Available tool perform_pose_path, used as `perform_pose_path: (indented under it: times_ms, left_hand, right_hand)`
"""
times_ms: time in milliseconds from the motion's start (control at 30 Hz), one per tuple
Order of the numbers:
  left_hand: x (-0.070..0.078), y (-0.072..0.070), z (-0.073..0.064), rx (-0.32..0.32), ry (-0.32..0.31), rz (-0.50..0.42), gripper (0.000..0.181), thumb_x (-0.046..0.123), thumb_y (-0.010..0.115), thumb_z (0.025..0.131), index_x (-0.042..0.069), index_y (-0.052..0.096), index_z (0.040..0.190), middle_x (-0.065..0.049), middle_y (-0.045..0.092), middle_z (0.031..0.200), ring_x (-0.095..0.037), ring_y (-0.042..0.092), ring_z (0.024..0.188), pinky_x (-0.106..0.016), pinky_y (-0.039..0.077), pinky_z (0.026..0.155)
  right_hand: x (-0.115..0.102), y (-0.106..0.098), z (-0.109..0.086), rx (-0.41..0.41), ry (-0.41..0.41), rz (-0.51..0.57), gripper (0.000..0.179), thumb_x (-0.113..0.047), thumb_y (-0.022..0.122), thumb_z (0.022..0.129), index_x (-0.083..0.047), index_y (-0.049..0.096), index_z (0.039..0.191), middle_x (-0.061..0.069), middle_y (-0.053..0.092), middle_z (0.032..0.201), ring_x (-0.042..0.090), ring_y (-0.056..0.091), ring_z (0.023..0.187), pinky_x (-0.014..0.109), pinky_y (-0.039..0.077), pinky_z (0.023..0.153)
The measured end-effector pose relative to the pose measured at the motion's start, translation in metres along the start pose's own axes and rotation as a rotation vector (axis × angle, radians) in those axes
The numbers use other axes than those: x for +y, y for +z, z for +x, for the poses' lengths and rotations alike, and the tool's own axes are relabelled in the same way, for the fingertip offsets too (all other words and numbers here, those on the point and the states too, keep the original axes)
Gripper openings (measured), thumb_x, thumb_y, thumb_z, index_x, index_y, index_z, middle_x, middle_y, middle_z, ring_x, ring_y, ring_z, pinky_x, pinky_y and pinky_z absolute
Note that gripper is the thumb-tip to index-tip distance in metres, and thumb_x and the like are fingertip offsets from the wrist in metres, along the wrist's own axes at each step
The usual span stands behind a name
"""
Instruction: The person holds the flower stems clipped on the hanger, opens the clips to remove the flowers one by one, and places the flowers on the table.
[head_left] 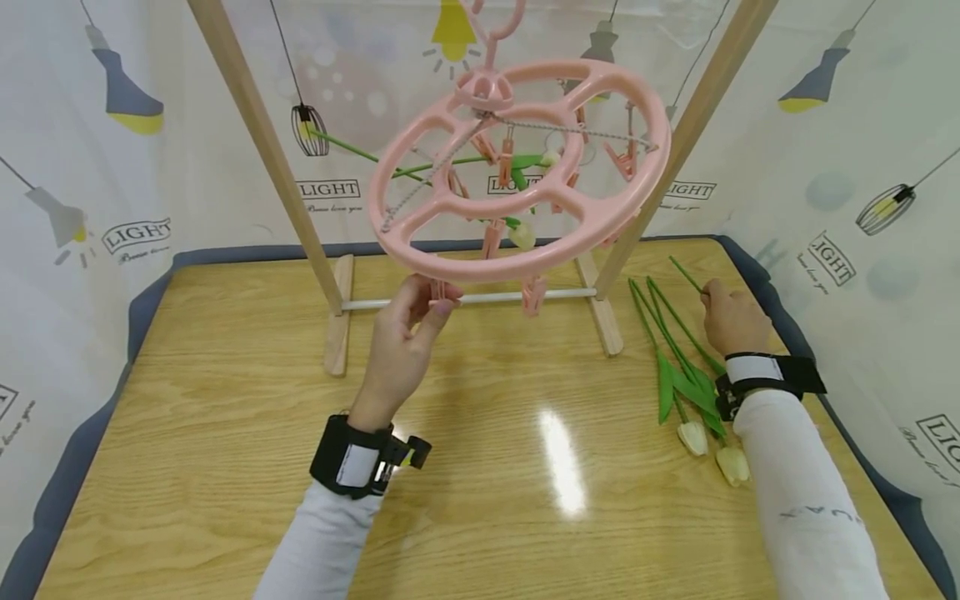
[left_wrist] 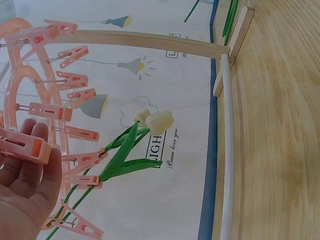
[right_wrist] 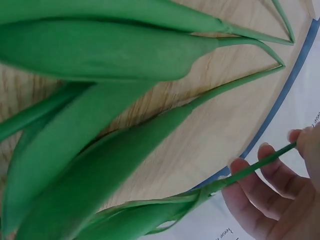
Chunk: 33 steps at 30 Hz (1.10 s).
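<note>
A pink round clip hanger hangs tilted from its hook, with several pink clothespins around it. At its near rim my left hand holds one clothespin between thumb and fingers. Artificial white tulips hang sideways by their green stems among the clips on the far side. On the right of the table, my right hand pinches a green tulip stem near its end. Next to it lie more tulips, their white heads toward me. My right forearm hides part of the bunch.
A wooden stand frames the hanger, with a left post, a right post and a white crossbar low between its feet. The wooden table meets a printed curtain at the back and sides.
</note>
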<state>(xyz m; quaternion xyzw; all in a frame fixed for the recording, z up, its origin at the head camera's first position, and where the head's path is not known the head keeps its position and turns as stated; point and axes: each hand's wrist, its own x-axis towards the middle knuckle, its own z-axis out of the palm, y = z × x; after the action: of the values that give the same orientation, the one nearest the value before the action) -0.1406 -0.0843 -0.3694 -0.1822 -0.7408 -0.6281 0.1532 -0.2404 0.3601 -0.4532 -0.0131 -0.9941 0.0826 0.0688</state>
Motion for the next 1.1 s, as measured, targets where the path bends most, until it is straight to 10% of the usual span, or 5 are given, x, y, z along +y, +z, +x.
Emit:
perform_pose_path:
  times_ms: [367,800,1100]
  left_hand:
    - [0.001,0.000,0.001,-0.011,0.003,0.009,0.022,0.007,0.053,0.101,-0.003,0.054,0.121,-0.019,0.065,0.108,-0.025,0.063,0.100,-0.022,0.052,0.087]
    - [0.001,-0.001,0.002,-0.010,-0.003,0.003,0.023,0.005,0.053,0.100,-0.003,0.054,0.122,-0.018,0.065,0.108,-0.025,0.064,0.100,-0.022,0.052,0.086]
    - [0.004,-0.002,0.003,-0.010,0.007,-0.005,0.024,0.005,0.055,0.100,-0.003,0.054,0.122,-0.022,0.065,0.109,-0.033,0.063,0.100,-0.020,0.051,0.084]
  right_hand:
    - [-0.007,0.004,0.003,-0.297,-0.027,-0.010,0.030,0.000,0.049,0.092,0.025,0.049,0.108,0.047,0.051,0.102,0.059,0.055,0.092,0.064,0.049,0.078]
    - [-0.008,0.007,-0.009,-0.282,0.122,0.023,0.033,-0.002,0.060,0.091,0.006,0.046,0.120,0.041,0.053,0.110,0.057,0.056,0.095,0.061,0.049,0.068]
    - [-0.002,0.015,-0.011,-0.311,0.023,0.039,0.031,-0.001,0.058,0.090,0.017,0.049,0.113,0.045,0.052,0.108,0.062,0.050,0.100,0.065,0.045,0.082]
